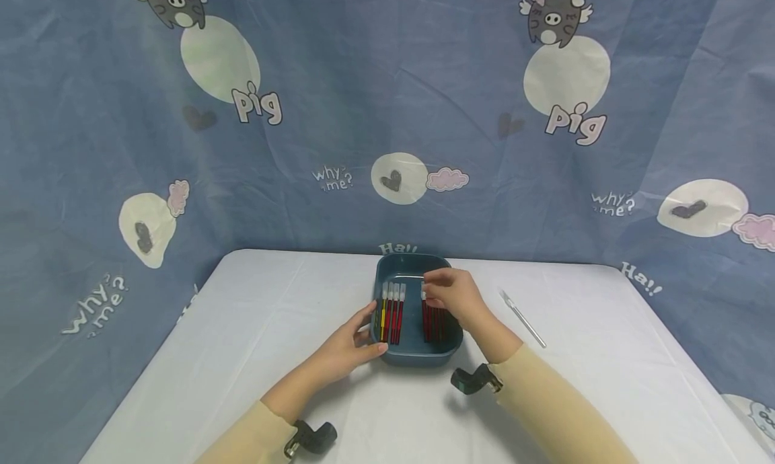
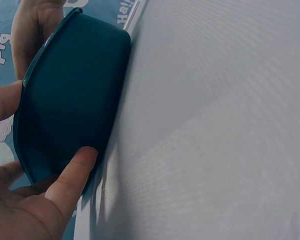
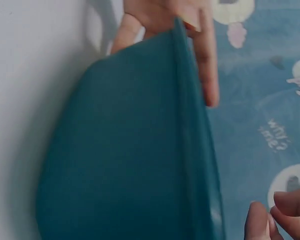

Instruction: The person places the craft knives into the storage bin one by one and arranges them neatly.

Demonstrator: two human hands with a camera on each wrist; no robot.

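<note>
A dark teal plastic bin (image 1: pixel 418 360) stands on the white table with slim marker pens (image 1: pixel 396 316) in it, white caps pointing to the far end. They form two groups: the left has a yellow pen (image 1: pixel 383 316) among red ones, the right shows dark red pens (image 1: pixel 432 323). My left hand (image 1: pixel 345 346) steadies the bin at its near left corner, fingertips against the outer wall (image 2: pixel 65 100), fingers spread. Over the right group, my right hand (image 1: pixel 457 296) pinches at the cap end of a pen; its fingertips (image 3: pixel 260 217) come together, mostly hiding what lies between.
A thin silver craft knife (image 1: pixel 523 319) lies on the white tablecloth (image 1: pixel 290 296) to the right of the bin. A blue printed cloth (image 1: pixel 339 114) hangs behind the table. Dark wrist devices (image 1: pixel 315 438) project from both sleeves.
</note>
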